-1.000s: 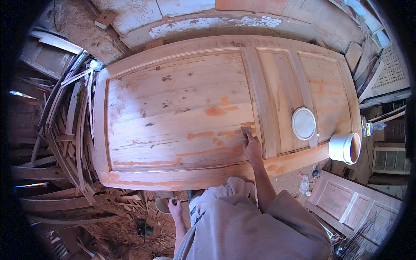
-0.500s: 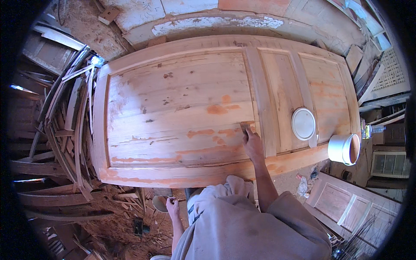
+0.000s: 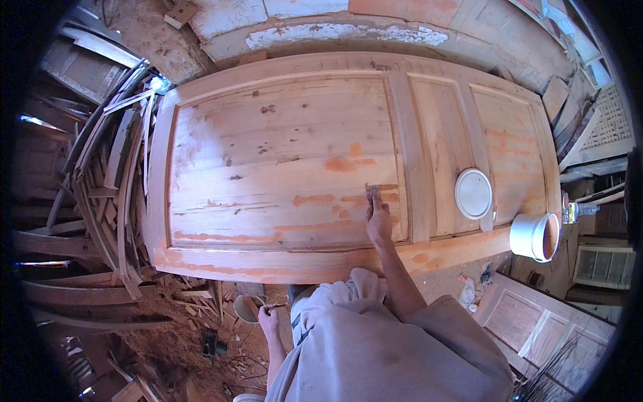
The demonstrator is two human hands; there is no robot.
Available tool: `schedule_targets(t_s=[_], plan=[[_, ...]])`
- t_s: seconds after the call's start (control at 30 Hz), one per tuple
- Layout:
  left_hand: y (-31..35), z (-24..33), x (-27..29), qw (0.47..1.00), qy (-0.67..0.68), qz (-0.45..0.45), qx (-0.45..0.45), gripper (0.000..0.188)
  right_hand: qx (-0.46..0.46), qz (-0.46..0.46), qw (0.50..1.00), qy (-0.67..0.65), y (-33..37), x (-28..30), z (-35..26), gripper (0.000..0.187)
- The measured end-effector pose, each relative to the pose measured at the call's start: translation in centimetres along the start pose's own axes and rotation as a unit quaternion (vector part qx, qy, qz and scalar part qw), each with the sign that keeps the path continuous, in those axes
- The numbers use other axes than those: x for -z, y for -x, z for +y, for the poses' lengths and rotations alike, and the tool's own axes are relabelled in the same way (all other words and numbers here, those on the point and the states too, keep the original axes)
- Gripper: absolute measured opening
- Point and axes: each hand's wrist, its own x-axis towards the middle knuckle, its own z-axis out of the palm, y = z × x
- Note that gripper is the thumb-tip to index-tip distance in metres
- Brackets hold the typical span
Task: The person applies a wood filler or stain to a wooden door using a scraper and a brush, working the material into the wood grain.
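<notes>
A panelled wooden door (image 3: 281, 134) lies flat in front of me, with patches and streaks of orange filler (image 3: 340, 164) on its panels and near rail. My right hand (image 3: 379, 221) reaches over the large left panel. Its fingers are closed on a putty knife (image 3: 372, 190), whose blade rests on the wood by a fresh orange streak. My left hand (image 3: 269, 321) hangs below the door's near edge, fingers pinched together; what they hold, if anything, is too small to name. Beside it shows a round, pale object (image 3: 247, 308) with a brown band.
A white round lid (image 3: 473, 193) lies on the door's middle section. On the near right corner stands a white tub (image 3: 534, 237) with orange filler inside. Wood offcuts (image 3: 120, 174) crowd the left side. Another panelled door (image 3: 512, 315) lies at the lower right, near a plastic bottle (image 3: 587, 209).
My right hand has moved slightly left with the putty knife, leaving an orange streak to its right. The left hand stays low, fingers still pinched. The whole view has shifted a little.
</notes>
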Motion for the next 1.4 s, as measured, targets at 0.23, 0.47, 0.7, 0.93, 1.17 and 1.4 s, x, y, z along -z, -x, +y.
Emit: schedule_targets(t_s=[0.23,0.47,0.7,0.93,1.17,1.4], plan=[[0.9,-0.8,-0.4,1.0,0.012,0.018,0.015,0.019,0.002,-0.024,1.0,0.021,0.6,1.7,-2.5,0.045],[1.2,-1.0,-0.8,0.999,0.011,0.034,0.031,0.018,0.004,-0.097,0.994,0.047,1.1,2.4,-1.0,0.041],[2.2,-3.0,-1.3,0.997,0.04,0.061,0.0,0.02,0.145,-0.213,0.96,0.106,-3.7,9.0,-3.7,0.034],[3.7,-1.0,-1.4,0.994,0.08,0.031,0.067,0.021,0.272,-0.282,0.904,0.171,-8.1,9.6,-2.8,0.032],[4.9,-0.1,-2.1,0.991,0.093,0.049,0.077,0.021,0.23,-0.342,0.871,0.268,-9.4,12.6,-1.6,0.031],[4.9,-3.7,-3.7,0.982,0.137,0.055,0.115,0.022,0.191,-0.36,0.861,0.304,-10.6,13.2,0.2,0.023]])
